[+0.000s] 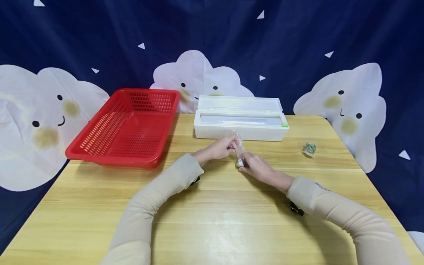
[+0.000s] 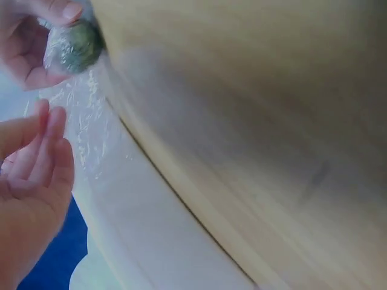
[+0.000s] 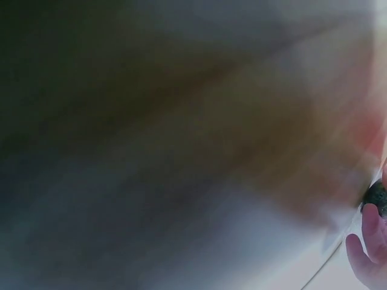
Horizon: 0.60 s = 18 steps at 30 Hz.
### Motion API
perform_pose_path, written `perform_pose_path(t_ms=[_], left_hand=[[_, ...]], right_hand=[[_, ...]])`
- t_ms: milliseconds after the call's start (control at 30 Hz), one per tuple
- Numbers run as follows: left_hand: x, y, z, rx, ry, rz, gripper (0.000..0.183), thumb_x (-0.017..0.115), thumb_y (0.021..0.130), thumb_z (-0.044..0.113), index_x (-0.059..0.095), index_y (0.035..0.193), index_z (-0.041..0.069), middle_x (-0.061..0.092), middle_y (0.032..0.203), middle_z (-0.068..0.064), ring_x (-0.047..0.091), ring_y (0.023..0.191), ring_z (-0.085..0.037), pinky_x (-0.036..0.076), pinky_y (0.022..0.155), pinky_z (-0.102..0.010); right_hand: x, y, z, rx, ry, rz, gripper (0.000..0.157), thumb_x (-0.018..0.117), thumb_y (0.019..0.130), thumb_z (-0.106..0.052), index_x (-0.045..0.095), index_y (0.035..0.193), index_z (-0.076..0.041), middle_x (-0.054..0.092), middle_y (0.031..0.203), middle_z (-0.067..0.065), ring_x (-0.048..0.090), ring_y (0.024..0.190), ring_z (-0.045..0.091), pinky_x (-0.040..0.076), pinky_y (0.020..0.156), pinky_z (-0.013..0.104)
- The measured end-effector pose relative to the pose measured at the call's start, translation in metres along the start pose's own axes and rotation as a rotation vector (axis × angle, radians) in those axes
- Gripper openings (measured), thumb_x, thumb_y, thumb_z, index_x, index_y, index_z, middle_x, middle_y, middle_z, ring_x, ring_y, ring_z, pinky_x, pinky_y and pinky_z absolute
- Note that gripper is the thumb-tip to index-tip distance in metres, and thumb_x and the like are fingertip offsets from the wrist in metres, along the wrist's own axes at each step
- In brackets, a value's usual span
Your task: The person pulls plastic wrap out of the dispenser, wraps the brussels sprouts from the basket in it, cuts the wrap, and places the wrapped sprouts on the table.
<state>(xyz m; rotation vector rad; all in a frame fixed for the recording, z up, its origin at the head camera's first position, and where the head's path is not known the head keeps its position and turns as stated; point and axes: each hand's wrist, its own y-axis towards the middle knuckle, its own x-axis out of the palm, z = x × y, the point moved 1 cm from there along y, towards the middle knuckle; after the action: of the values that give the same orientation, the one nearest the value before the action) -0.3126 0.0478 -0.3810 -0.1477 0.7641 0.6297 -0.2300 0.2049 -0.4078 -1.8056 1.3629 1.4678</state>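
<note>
A round dark-green item (image 2: 83,47), its kind unclear, is bundled in clear plastic wrap (image 1: 240,146) near the middle of the table. My right hand (image 1: 260,168) grips the wrapped item between thumb and fingers. Just to the left, my left hand (image 1: 222,148) has its fingers curled at the loose tail of the wrap and pinches it. Behind both hands stands a long white wrap dispenser box (image 1: 238,132), its lid raised. In the right wrist view, mostly dark and blurred, only a bit of the green item (image 3: 376,198) and some fingers (image 3: 370,223) show.
At the right lies another green item in clear wrap (image 1: 309,149). A red perforated basket (image 1: 155,161) stands at the back left of the wooden table (image 1: 198,228). On the dispenser's right end sits a green tab (image 1: 285,125). A dark blue curtain hangs behind.
</note>
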Motion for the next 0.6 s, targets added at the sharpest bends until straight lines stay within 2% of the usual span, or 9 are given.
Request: perform_pose_path(t_ms=[67,233,300,400,500,533,600], left_hand=[[0.002,0.001,0.0,0.039,-0.021,-0.008,0.026,0.046,0.083,-0.016,0.045,0.104,-0.002,0.063,0.107,-0.016,0.059,0.103,-0.025,0.045,0.09,-0.026],[0.014,0.002,-0.005,0.084,0.03,-0.088,0.039,0.037,0.077,-0.023,0.039,0.109,0.0,0.058,0.119,-0.017,0.053,0.114,-0.027,0.039,0.097,-0.03],[0.018,0.003,-0.008,0.077,0.055,-0.126,0.044,0.036,0.074,-0.025,0.037,0.112,-0.001,0.058,0.12,-0.018,0.052,0.115,-0.028,0.038,0.099,-0.031],[0.022,0.007,-0.013,0.039,-0.014,-0.191,0.051,0.033,0.069,-0.028,0.034,0.114,-0.005,0.056,0.121,-0.021,0.052,0.115,-0.03,0.035,0.102,-0.034],[0.021,0.01,-0.014,0.003,-0.017,-0.222,0.055,0.033,0.068,-0.029,0.033,0.117,-0.003,0.056,0.122,-0.019,0.051,0.117,-0.028,0.033,0.103,-0.036],[0.024,0.016,-0.025,0.033,-0.013,-0.225,0.054,0.035,0.07,-0.026,0.034,0.116,0.001,0.058,0.121,-0.015,0.052,0.116,-0.025,0.034,0.102,-0.033],[0.024,0.024,-0.032,0.022,0.014,-0.237,0.052,0.04,0.074,-0.023,0.036,0.117,0.005,0.058,0.121,-0.008,0.049,0.117,-0.021,0.033,0.102,-0.03]], right_hand=[[-0.001,0.0,0.001,-0.009,-0.008,0.002,0.035,0.074,0.074,-0.011,0.055,0.1,0.003,0.062,0.091,0.013,0.062,0.08,0.025,0.053,0.069,0.031],[0.001,-0.002,0.0,-0.02,-0.042,-0.005,0.034,0.074,0.075,-0.014,0.056,0.099,0.002,0.063,0.091,0.012,0.063,0.08,0.025,0.053,0.069,0.032],[0.002,-0.003,-0.001,-0.025,-0.054,-0.006,0.037,0.073,0.076,-0.015,0.056,0.103,0.003,0.064,0.092,0.014,0.063,0.08,0.027,0.053,0.067,0.033],[0.001,-0.004,-0.002,-0.039,-0.067,-0.003,0.038,0.072,0.077,-0.017,0.056,0.105,0.003,0.064,0.094,0.016,0.064,0.081,0.03,0.053,0.067,0.034],[-0.002,-0.002,-0.001,-0.047,-0.029,-0.008,0.04,0.072,0.077,-0.017,0.057,0.108,0.003,0.064,0.102,0.018,0.063,0.088,0.031,0.053,0.072,0.036],[-0.004,-0.002,-0.001,-0.04,-0.007,-0.012,0.04,0.072,0.077,-0.016,0.058,0.108,0.004,0.064,0.099,0.017,0.063,0.085,0.03,0.053,0.072,0.036],[-0.008,-0.001,0.0,-0.016,0.028,-0.01,0.044,0.073,0.076,-0.015,0.056,0.111,0.005,0.065,0.094,0.017,0.063,0.081,0.028,0.053,0.069,0.034]])
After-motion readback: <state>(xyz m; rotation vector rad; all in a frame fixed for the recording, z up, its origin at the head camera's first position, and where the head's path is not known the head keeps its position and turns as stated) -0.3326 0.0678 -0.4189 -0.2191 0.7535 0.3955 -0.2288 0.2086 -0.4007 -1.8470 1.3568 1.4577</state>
